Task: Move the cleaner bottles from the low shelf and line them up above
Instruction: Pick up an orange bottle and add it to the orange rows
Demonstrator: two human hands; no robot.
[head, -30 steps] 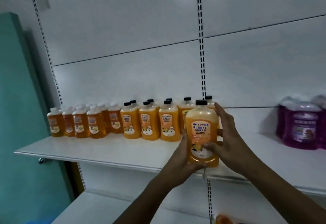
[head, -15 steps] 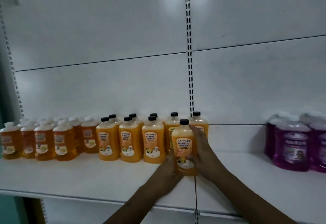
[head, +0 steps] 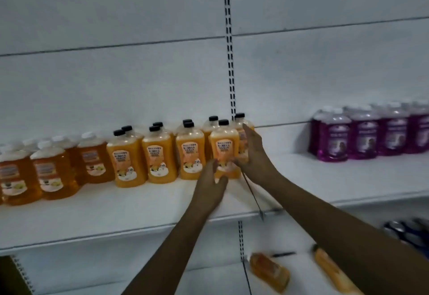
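The orange cleaner bottle (head: 224, 146) with a black cap stands upright on the upper shelf (head: 116, 204), at the right end of a row of matching orange bottles (head: 160, 155). My left hand (head: 210, 185) hovers just in front of its base with the fingers loose and spread. My right hand (head: 251, 150) lies flat along the bottle's right side, fingers straight and pointing up. On the low shelf (head: 209, 280) below, two more orange bottles lie on their sides, one (head: 269, 269) near the upright post and one (head: 332, 269) partly hidden by my right forearm.
Amber bottles with white caps (head: 53, 174) fill the shelf's left end. Purple bottles (head: 371, 132) stand at the right, with bare shelf between them and the orange row. Blurred blue items (head: 408, 232) sit under the shelf at the right. A slotted post (head: 229, 62) runs up the wall.
The bottle went from held in front of the shelf to standing at the row's right end. Both hands have loosened their hold and the left has drawn back.
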